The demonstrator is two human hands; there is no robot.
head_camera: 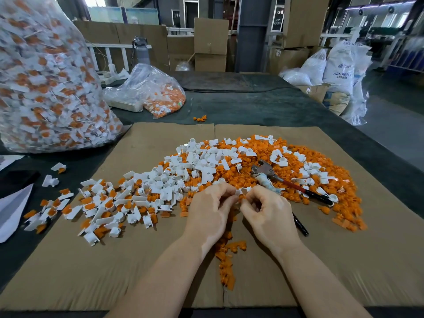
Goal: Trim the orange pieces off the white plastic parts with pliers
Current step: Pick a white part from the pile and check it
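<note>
From the head camera, both hands meet at the middle of a flattened cardboard sheet laid over a dark table. The left hand and the right hand have their fingers curled inward, and together they pinch one small white plastic part between the fingertips — whether an orange bit still clings to it is too small to tell.

Just beyond the hands spreads a wide heap: white parts toward the left and centre, loose orange pieces thick on the right, with a narrow trail of orange running down between the forearms. The pliers lie on the heap just beyond the right hand, metal head pointing away, red-and-black handles slanting to the right — neither hand touches them.

At far left stands a large clear bag packed with untrimmed white-and-orange parts. A smaller clear bag holding orange pieces lies behind the cardboard. White sacks and cardboard boxes stand in the background.
</note>
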